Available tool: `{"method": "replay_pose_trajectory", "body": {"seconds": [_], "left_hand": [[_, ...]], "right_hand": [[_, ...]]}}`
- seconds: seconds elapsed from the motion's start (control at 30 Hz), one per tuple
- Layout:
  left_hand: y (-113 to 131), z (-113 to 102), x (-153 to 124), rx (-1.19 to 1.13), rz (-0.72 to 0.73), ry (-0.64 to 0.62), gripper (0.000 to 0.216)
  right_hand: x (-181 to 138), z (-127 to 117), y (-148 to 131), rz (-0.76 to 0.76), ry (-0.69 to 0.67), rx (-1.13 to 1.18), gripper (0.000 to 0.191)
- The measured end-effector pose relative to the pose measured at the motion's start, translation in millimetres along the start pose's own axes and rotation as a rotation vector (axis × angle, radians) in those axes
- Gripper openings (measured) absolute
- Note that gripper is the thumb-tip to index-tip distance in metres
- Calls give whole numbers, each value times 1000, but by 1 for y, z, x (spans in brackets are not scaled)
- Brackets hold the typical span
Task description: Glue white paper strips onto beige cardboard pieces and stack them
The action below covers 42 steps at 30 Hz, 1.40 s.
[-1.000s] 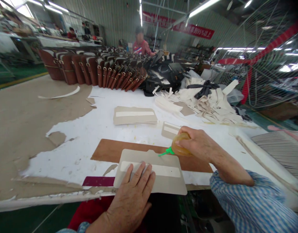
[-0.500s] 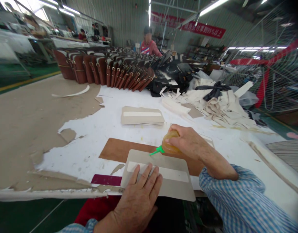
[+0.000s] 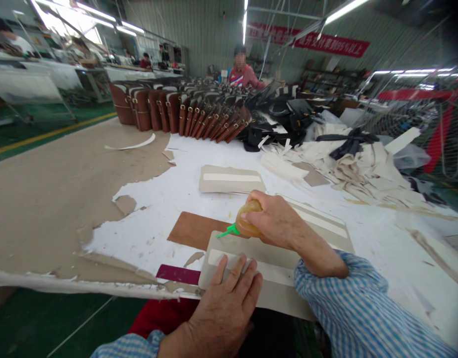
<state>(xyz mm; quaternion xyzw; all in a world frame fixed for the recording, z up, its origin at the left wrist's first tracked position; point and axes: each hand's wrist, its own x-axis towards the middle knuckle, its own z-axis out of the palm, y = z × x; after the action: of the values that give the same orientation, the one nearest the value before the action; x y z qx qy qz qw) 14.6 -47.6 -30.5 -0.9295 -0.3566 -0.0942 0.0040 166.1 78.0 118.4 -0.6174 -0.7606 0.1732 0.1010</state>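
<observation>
A beige rounded-corner panel (image 3: 273, 294) with a pale strip (image 3: 275, 268) along it lies at the table's front edge. My left hand (image 3: 229, 293) rests on it, fingers stretched out flat over the strip. My right hand (image 3: 275, 219) is wrapped round an amber squeeze bottle (image 3: 248, 221) with a green nozzle (image 3: 228, 230). The tilted nozzle's tip is at the panel's upper left corner; whether it touches cannot be made out. Partly under the panel is a brown leather piece (image 3: 191, 229). A dark purple strip (image 3: 178, 274) lies left of the panel.
Beyond my hands lies a stack of similar beige panels (image 3: 232, 186); another panel (image 3: 344, 241) is behind my right forearm. Rows of brown bags (image 3: 169, 112), black pieces (image 3: 277, 117) and pale scraps (image 3: 370, 166) cover the far table. A person (image 3: 244, 74) is behind them.
My right hand has moved left with the bottle, taking the nozzle tip along the panel's upper edge to its left corner. My left hand stays on the panel. The view has turned slightly left.
</observation>
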Motion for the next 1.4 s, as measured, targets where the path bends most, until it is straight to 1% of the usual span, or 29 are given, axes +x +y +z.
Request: {"method": "replay_pose_trajectory", "body": {"seconds": [0.23, 0.47, 0.63, 0.87, 1.0, 1.13, 1.3, 1.4], "left_hand": [[0, 1, 2, 0, -5, -32, 69], [0, -1, 1, -16, -15, -42, 72], [-1, -1, 1, -20, -8, -55, 73], [-2, -4, 2, -27, -8, -62, 72], [-2, -8, 3, -23, -15, -99, 73], [-4, -8, 4, -33, -18, -134, 73], [-4, -7, 4, -18, -25, -107, 70], [-4, -7, 4, -6, -29, -89, 70]], "right_hand": [[2, 4, -4, -40, 18, -46, 13], [-1, 4, -2, -31, 40, -77, 14], [-5, 0, 3, -19, 20, -90, 12], [-19, -11, 29, 46, 38, -120, 11], [-30, -15, 45, 73, 41, -103, 10], [-40, -19, 60, 134, 80, -73, 11], [-54, -24, 81, 201, 84, -20, 9], [-63, -27, 94, 274, 91, 15, 10]]}}
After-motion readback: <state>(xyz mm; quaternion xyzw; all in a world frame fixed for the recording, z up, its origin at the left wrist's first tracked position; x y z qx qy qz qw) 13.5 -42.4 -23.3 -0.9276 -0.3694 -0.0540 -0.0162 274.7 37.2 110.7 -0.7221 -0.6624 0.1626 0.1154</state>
